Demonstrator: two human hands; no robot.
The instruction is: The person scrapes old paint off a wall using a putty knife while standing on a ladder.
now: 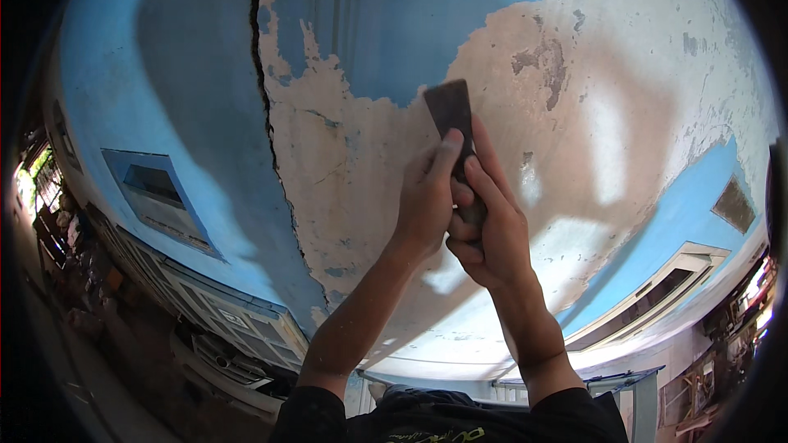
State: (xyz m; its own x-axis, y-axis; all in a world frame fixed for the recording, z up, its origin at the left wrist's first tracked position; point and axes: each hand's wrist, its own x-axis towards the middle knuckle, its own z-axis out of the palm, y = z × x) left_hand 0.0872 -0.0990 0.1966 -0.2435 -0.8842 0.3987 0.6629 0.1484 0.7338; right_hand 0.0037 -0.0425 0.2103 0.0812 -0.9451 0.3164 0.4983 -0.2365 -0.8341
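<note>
Both my hands are on a dark, flat scraper (448,104), its wide end up against the wall at the lower edge of a blue painted area (402,25). My right hand (501,226) wraps the handle from the right, with some fingers stretched up along it. My left hand (425,197) grips from the left, its thumb pressed on the blade's face. Most of the handle is hidden by fingers. Around the scraper the wall (369,164) is pale where paint is off, with ragged blue edges and small leftover flecks.
A long dark crack (268,111) runs down the wall on the left. A blue-framed opening (156,189) lies far left, and a pale-framed one (657,299) lower right. Below left are a white-framed window (234,320) and dark clutter (90,287). Shadows fall across the wall.
</note>
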